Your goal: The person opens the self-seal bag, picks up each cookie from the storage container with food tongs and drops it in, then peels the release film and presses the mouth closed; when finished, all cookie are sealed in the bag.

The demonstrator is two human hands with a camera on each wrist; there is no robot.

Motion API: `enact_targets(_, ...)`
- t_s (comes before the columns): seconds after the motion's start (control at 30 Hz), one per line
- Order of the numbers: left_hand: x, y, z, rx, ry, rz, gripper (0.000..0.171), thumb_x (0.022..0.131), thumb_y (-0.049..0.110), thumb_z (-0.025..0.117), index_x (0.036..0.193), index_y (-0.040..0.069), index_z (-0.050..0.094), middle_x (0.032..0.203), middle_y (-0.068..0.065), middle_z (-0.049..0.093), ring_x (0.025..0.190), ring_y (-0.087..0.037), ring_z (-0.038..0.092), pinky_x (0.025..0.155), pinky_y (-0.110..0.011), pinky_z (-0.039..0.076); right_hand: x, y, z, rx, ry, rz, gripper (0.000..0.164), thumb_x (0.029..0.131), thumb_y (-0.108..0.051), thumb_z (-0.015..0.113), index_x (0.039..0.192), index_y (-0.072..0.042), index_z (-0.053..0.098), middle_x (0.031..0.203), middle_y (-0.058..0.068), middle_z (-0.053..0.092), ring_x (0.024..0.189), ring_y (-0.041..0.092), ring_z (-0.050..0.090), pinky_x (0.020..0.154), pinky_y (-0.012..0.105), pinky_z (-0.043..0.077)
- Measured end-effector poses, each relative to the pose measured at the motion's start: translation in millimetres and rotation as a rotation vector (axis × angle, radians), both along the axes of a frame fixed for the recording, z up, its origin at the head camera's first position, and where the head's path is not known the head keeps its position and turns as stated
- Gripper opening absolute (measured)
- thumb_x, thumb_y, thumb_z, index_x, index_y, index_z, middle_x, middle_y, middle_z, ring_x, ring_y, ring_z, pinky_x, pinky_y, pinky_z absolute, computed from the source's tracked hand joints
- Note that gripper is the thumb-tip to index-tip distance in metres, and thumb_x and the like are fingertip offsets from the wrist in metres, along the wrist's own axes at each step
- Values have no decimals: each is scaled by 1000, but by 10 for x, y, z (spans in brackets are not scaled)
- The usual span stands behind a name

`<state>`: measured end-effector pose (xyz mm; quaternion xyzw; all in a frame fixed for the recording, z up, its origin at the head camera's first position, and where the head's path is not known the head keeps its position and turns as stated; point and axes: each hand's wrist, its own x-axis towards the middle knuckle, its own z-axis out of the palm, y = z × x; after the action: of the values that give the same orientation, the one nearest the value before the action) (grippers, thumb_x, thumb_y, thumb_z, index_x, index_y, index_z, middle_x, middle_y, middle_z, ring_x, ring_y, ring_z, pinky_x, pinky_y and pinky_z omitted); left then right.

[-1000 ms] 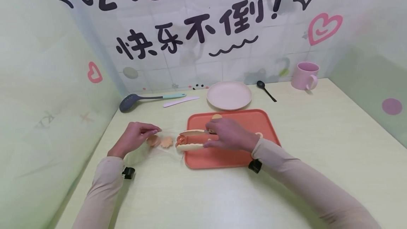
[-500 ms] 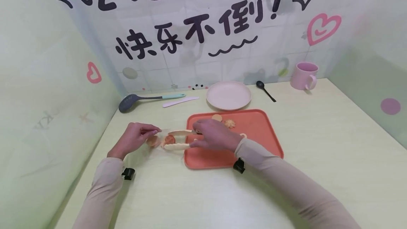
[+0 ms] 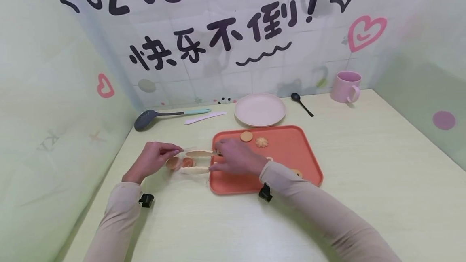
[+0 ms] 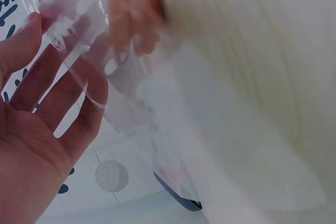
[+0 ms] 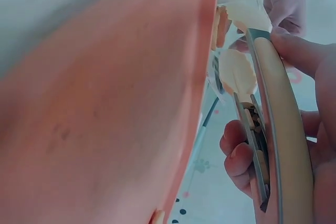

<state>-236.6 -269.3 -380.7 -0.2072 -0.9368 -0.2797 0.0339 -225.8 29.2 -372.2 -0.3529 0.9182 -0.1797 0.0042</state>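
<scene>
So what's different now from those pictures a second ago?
The right hand has carried the tongs leftward, bringing the reddish cookie from the left edge of the orange-red tray to the clear plastic bag. Whether the tongs have released it, I can't tell. The left hand still pinches the bag; tray, pink plate and mug stayed put.
</scene>
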Motion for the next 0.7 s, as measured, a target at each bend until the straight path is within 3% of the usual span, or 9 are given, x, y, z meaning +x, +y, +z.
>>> enact_targets(0.27,-6,-11,-15,2,-19,7,19,95,7,68,110,9,78,106,-10,79,98,-24,75,83,-32,62,43,249,74,-20,-103,-70,49,85,-51,76,110,-11,63,89,-2,60,72,13,52,63,24,45)
enact_targets(0.5,-11,-9,-22,8,-23,5,19,95,7,67,110,10,78,106,-10,79,99,-24,75,84,-32,61,53,756,129,6,-83,-123,53,85,-53,75,115,-11,62,102,4,67,83,15,59,71,29,51)
enact_targets(0.7,-21,-13,-21,11,-19,0,19,95,7,68,110,9,78,106,-11,79,99,-25,75,84,-36,62,53,1244,176,-6,-37,-191,48,82,-49,80,102,-10,62,87,5,63,72,14,51,64,28,43)
